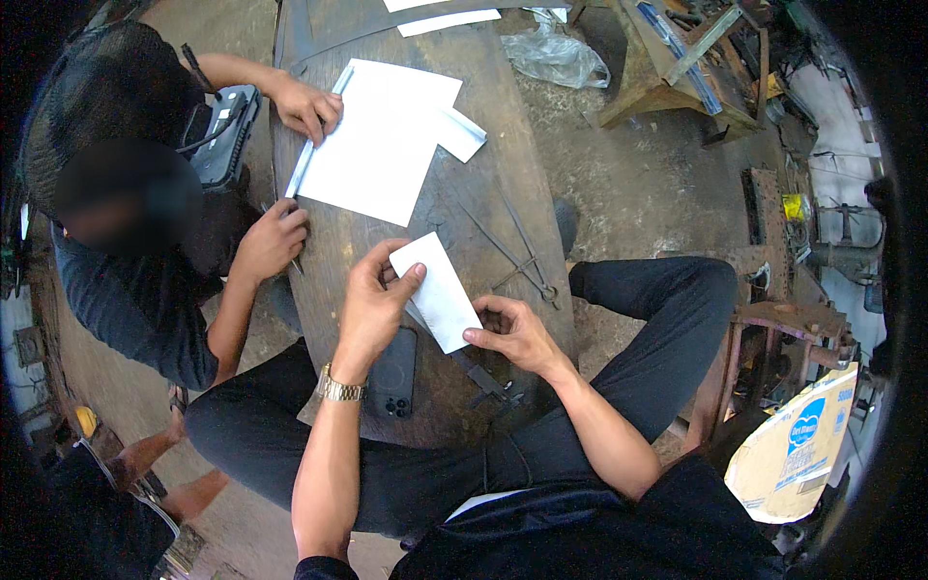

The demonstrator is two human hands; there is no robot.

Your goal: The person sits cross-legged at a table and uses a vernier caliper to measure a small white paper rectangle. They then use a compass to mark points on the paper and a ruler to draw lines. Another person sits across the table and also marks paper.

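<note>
A small white piece of folded paper [437, 292] is held tilted above the wooden table. My left hand [379, 290] pinches its upper left side, thumb on top. At the lower right corner, my right hand [512, 333] grips it between thumb and fingers. Under the paper lie a dark caliper [488, 385], partly hidden, and a black phone [394, 375] beside my left wrist. Beyond my right hand rests a metal divider [522, 259] with two long legs. A co-worker's hands press a metal ruler [319, 130] along the left edge of a large white sheet [382, 140].
The co-worker [126, 193] leans in at the table's [483, 126] left side. Another paper piece [462, 133] lies by the large sheet. A clear plastic bag [556, 58] is on the floor, near a wooden stand [667, 82]. Cardboard [793, 449] stands at the right.
</note>
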